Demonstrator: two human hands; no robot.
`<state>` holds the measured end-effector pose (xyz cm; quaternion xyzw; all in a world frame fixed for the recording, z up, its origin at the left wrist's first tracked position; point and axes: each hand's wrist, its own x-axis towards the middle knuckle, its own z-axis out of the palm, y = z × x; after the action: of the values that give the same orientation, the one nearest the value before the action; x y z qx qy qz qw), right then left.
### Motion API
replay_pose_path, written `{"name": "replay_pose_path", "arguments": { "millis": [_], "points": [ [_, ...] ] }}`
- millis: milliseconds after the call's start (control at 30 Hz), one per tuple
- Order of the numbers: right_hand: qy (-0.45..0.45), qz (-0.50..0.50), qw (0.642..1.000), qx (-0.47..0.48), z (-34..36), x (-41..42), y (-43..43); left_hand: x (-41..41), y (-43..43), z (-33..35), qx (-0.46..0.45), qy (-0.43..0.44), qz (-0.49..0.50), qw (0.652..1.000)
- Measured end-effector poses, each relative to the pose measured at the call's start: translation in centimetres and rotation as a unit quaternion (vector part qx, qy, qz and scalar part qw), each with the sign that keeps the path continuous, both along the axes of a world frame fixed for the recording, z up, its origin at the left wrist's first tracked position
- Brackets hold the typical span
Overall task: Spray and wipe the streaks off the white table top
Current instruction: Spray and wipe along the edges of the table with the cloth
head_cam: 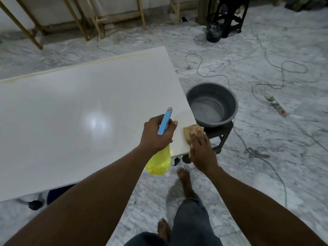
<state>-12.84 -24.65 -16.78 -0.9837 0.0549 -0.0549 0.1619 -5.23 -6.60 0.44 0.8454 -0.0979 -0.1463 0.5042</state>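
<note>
The white table top point(71, 107) fills the left half of the view, with a yellowish streak point(76, 66) along its far edge. My left hand point(157, 133) grips a spray bottle point(159, 163) with a yellow body and a blue trigger head, held above the table's near right corner with the nozzle pointing away. My right hand point(202, 148) lies flat on a tan cloth point(192, 130), pressing it onto the table's right corner. Most of the cloth is hidden under the palm.
A grey basin point(212, 103) holding water sits on a dark stool point(221, 134) just right of the table corner. Cables point(276, 82) and a power strip point(277, 106) lie on the marble floor. Wooden frames point(85, 20) stand behind. My bare feet are below the table edge.
</note>
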Motion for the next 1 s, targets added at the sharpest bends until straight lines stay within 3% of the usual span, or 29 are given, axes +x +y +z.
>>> {"name": "replay_pose_path", "arguments": {
  "millis": [167,333,433,500,533,600,633,667,700,833,1000],
  "points": [
    [0.103,-0.044,0.992,0.064,0.0,-3.2,0.0,-2.2,0.1,-0.3,0.010,0.000,-0.020,1.000],
    [0.166,0.002,0.984,0.068,3.0,-3.9,-1.0,-1.9,0.4,1.0,0.000,0.002,-0.025,1.000],
    [0.193,-0.043,0.964,0.176,6.2,-4.6,-1.9,-0.8,0.5,2.2,-0.007,-0.004,-0.020,1.000],
    [0.167,-0.188,0.910,0.329,9.5,-3.9,-2.4,0.3,0.4,2.8,-0.009,-0.010,-0.018,1.000],
    [0.143,-0.266,0.836,0.458,11.0,-3.2,-3.0,0.8,0.3,3.1,-0.008,-0.014,-0.017,1.000],
    [0.106,-0.327,0.623,0.702,13.6,-1.4,-4.1,2.1,-0.1,3.5,-0.004,-0.019,-0.017,1.000],
    [0.078,-0.317,0.539,0.777,14.5,-0.3,-4.7,2.9,-0.5,3.7,-0.002,-0.020,-0.019,1.000],
    [0.047,-0.309,0.484,0.817,15.0,0.8,-5.2,3.6,-0.8,3.8,0.000,-0.018,-0.025,1.000],
    [0.026,-0.311,0.459,0.832,15.5,2.0,-5.5,4.5,-1.2,3.9,0.002,-0.013,-0.034,0.999],
    [0.041,-0.267,0.424,0.865,17.2,8.3,-6.1,8.8,-3.2,4.0,0.064,0.027,-0.133,0.989],
    [0.109,-0.218,0.467,0.850,17.1,16.8,-7.0,14.4,-6.1,3.9,0.152,0.073,-0.217,0.962]
  ]
}}
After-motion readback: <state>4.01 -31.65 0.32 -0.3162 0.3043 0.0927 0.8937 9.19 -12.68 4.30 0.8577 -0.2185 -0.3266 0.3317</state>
